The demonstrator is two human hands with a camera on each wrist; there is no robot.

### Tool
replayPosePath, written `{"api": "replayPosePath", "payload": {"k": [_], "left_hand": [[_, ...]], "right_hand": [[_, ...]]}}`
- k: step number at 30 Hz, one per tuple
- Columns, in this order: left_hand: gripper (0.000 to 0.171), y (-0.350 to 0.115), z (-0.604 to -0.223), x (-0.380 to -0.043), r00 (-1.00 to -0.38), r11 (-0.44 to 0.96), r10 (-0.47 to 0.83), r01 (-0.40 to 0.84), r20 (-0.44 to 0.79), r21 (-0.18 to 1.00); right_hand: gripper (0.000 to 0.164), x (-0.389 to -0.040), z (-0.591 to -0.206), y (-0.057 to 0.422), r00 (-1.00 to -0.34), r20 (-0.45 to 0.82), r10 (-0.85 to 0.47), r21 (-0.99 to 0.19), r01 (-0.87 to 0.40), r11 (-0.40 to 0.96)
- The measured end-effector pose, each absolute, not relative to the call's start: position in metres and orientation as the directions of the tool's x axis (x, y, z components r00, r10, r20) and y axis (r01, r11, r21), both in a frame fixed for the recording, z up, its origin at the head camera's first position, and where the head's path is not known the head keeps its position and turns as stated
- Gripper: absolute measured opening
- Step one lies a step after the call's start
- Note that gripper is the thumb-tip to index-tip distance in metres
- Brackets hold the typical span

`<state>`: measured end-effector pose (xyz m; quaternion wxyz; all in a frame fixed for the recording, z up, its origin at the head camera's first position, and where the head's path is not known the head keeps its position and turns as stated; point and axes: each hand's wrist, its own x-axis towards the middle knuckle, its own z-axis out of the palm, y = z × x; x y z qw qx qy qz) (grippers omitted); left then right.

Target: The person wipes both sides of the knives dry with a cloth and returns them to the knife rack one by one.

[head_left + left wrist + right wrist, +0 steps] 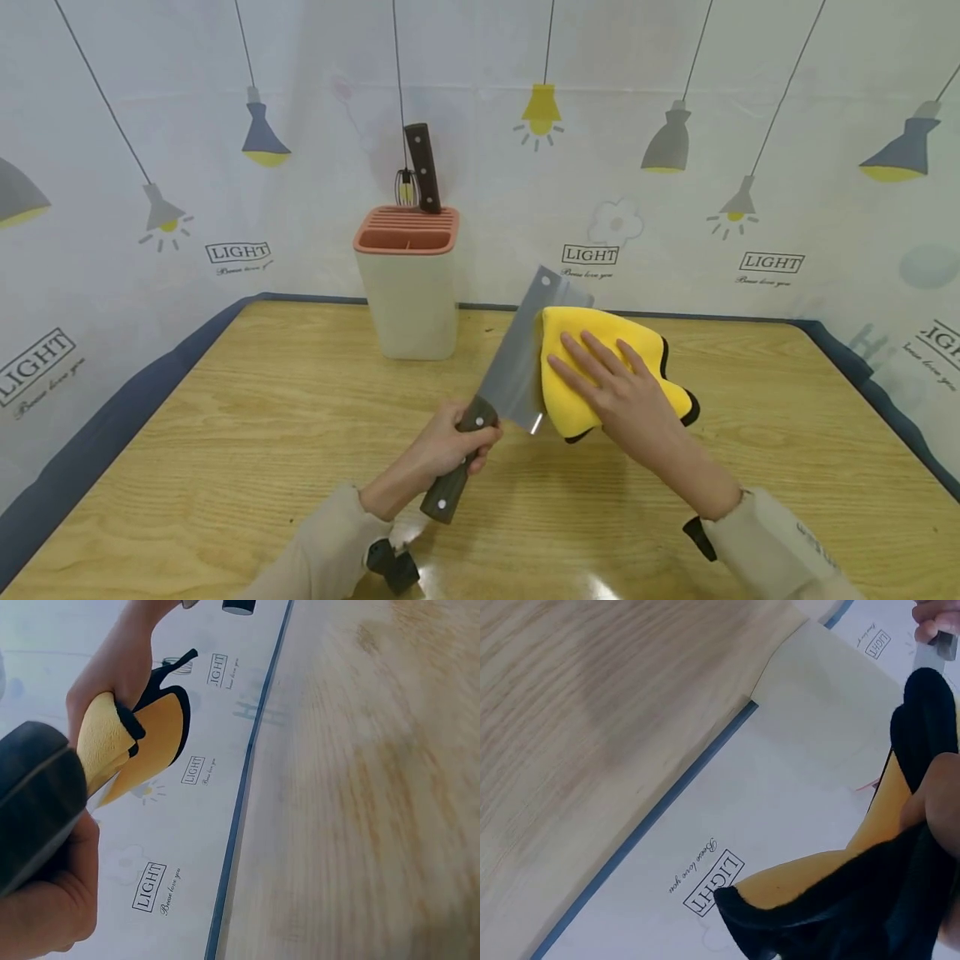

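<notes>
My left hand (457, 442) grips the dark handle (442, 500) of a cleaver, thumb across it. Its broad steel blade (517, 350) tilts up and away over the table, with a small hole near the far corner. A yellow cloth (562, 400) with black edging covers the blade's right part. My right hand (618, 396) holds the cloth against the blade, fingers spread over its upper face. In the left wrist view, the cloth (101, 739) wraps over the blade's edge under the right hand (124, 667). Black edging (926, 720) hangs by the thumb in the right wrist view.
A cream knife block (412, 308) with a red slotted top stands at the back, left of the cleaver. A dark-handled knife (423, 167) sticks up from it. The wooden table (225, 467) ends at a wall sheet (480, 167) printed with lamps.
</notes>
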<state>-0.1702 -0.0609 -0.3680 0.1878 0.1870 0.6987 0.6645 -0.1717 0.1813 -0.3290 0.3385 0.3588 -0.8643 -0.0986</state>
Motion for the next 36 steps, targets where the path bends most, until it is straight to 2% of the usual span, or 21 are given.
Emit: {"api": "replayPosePath", "payload": {"k": [8, 21, 29, 36], "left_hand": [[0.013, -0.06, -0.369, -0.168, -0.844, 0.065, 0.535, 0.001, -0.034, 0.998], [0.016, -0.059, -0.372, -0.167, -0.809, 0.096, 0.587, 0.023, -0.038, 0.995], [0.017, -0.059, -0.373, -0.166, -0.806, 0.108, 0.59, 0.013, -0.053, 0.994], [0.013, -0.058, -0.373, -0.166, -0.799, 0.108, 0.599, 0.031, -0.041, 0.994]], "right_hand": [[0.081, -0.179, -0.326, 0.186, -0.571, 0.534, -0.623, 0.358, -0.515, 0.779], [0.077, -0.185, -0.322, 0.188, -0.614, 0.537, -0.578, 0.322, -0.485, 0.814], [0.081, -0.185, -0.319, 0.185, -0.621, 0.53, -0.577, 0.32, -0.483, 0.815], [0.084, -0.183, -0.322, 0.18, -0.595, 0.538, -0.598, 0.339, -0.497, 0.799]]}}
